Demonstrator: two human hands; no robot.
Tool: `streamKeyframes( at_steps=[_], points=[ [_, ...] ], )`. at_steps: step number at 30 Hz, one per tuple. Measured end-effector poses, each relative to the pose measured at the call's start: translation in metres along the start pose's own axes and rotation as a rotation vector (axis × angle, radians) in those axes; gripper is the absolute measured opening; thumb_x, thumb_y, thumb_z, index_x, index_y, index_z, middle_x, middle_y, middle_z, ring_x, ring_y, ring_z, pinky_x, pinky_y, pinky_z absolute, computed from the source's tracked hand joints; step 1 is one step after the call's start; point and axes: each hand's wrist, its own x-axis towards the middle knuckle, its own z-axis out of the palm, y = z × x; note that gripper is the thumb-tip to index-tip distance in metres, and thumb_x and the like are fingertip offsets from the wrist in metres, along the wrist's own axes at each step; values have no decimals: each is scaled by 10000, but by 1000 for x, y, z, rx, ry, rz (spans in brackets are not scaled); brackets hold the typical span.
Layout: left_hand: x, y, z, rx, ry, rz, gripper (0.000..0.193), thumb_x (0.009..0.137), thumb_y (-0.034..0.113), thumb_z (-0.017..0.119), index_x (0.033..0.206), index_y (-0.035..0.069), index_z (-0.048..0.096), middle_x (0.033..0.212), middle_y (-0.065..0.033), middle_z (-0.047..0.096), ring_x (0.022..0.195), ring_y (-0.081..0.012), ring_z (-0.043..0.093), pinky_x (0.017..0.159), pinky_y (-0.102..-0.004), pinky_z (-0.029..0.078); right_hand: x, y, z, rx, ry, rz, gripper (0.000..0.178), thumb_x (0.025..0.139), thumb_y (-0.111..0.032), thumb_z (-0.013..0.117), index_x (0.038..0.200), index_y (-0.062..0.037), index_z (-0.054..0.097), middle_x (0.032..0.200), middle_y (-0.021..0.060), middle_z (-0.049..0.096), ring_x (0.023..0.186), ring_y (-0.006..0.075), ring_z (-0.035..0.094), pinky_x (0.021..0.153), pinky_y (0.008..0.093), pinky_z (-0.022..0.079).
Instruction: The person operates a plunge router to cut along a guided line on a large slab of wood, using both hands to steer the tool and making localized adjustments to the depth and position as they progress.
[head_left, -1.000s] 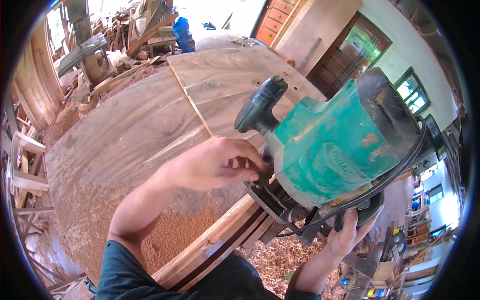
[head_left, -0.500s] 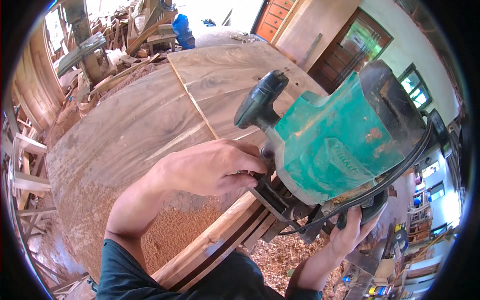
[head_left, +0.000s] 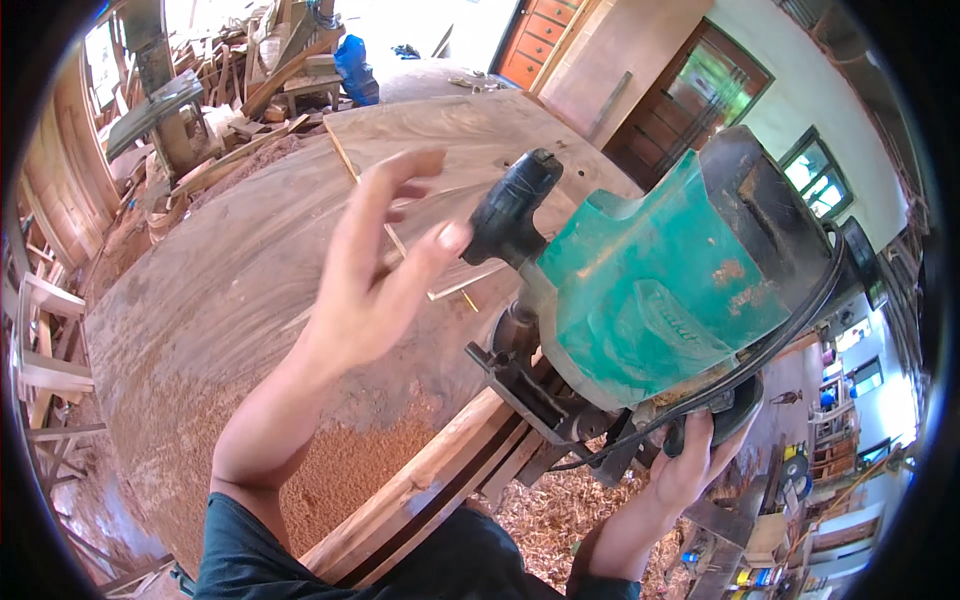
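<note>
A large green-and-black router [head_left: 650, 300] rests over the narrow edge of a wooden piece [head_left: 430, 470], which has a dark groove running along it. My left hand [head_left: 370, 260] is raised in the air, fingers apart and a little blurred. It holds nothing, and its thumb is close to the router's black left knob handle [head_left: 515, 205]. Below and to the right, my right hand [head_left: 685, 465] grips the router's right handle [head_left: 735, 415]. A black power cord [head_left: 790, 340] curves along the router's body. The cutting bit is hidden under the tool.
A broad wooden panel [head_left: 230, 280] lies on the far side, with fine sawdust [head_left: 350, 480] at its near end. Shavings [head_left: 560, 520] cover the ground below. Scrap wood [head_left: 240, 90] is heaped at far left. A grinder-like tool and cans sit at right.
My left hand has let go of the small part at the router's base and lifted up and away, its fingers spreading. My right hand keeps its grip on the handle.
</note>
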Motion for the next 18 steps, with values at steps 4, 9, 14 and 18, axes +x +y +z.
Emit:
streamKeyframes(
  at_steps=[4,9,14,18],
  points=[
    [-1,-29,27,-483,-279,-630,498,1046,411,581,1322,3,510,886,-24,624,779,-109,623,674,-289,501,1,-3,2,-26,1,0,707,841,-100,677,1477,47,408,1347,118,556,1179,210,570,1028,340,438],
    [-12,-35,33,-311,-217,-548,531,1044,451,575,1290,-18,531,870,-33,555,781,-109,513,706,-285,452,3,-3,7,-13,62,-17,699,823,-80,663,1463,57,418,1327,125,566,1160,212,578,1009,346,454],
    [-6,-23,36,-302,-132,-538,540,1038,468,577,1253,-27,558,912,-63,592,885,-144,532,808,-318,460,7,-5,10,68,32,-27,689,806,-63,632,1454,57,430,1285,132,591,1138,221,594,989,351,471],
    [-1,-25,39,-297,-139,-521,569,1028,488,586,1253,-35,565,931,-95,604,907,-153,544,823,-323,466,5,-5,10,135,97,34,696,803,-69,627,1461,45,432,1265,134,604,1117,229,608,957,366,499]
  ],
)
